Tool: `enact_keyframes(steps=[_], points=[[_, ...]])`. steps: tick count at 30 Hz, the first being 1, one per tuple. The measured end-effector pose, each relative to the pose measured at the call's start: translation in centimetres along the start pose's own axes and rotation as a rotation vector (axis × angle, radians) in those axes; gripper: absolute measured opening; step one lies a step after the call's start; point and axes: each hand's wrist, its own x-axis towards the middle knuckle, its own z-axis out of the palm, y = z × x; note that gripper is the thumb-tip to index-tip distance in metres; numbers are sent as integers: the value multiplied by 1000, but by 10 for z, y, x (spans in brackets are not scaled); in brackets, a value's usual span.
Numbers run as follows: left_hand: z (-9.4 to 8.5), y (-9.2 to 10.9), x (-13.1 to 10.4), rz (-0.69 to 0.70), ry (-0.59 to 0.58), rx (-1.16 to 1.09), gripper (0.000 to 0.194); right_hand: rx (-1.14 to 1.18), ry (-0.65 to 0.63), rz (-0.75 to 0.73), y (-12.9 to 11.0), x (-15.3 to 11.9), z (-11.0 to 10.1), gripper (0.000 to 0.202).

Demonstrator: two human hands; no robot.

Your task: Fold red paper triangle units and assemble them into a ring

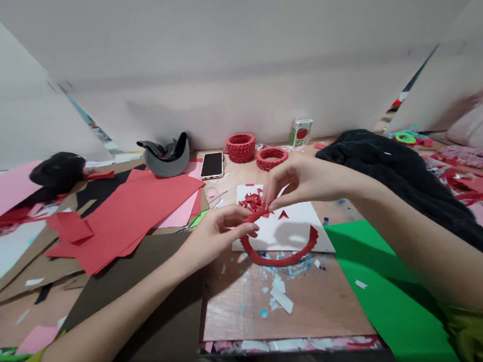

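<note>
A curved red paper strip hangs in a U shape over the front of a white sheet. My left hand pinches its left end between thumb and fingers. Just beyond, my right hand has thumb and fingertips closed at the same end, by some small red paper pieces; what lies in its fingertips is too small to make out. A pile of folded red paper bits sits on the white sheet behind my fingers. One red V-shaped piece lies apart, right of the pile.
Red textured rings stand at the back beside a phone and a small box. Red paper sheets and a grey cap are at left. Black cloth and a green sheet lie at right.
</note>
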Motion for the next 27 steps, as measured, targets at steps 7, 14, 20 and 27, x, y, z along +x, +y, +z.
enact_keyframes(steps=[7,14,20,27], points=[[0,0,0,15,-2,-3,24,-21,45,-39,1,-1,1,13],[1,0,0,21,5,14,24,-98,60,-49,-3,-2,4,8],[2,1,-1,25,11,48,25,-219,74,-44,-8,-3,7,10],[4,4,-2,29,44,88,24,-358,125,-53,-13,-4,8,6]])
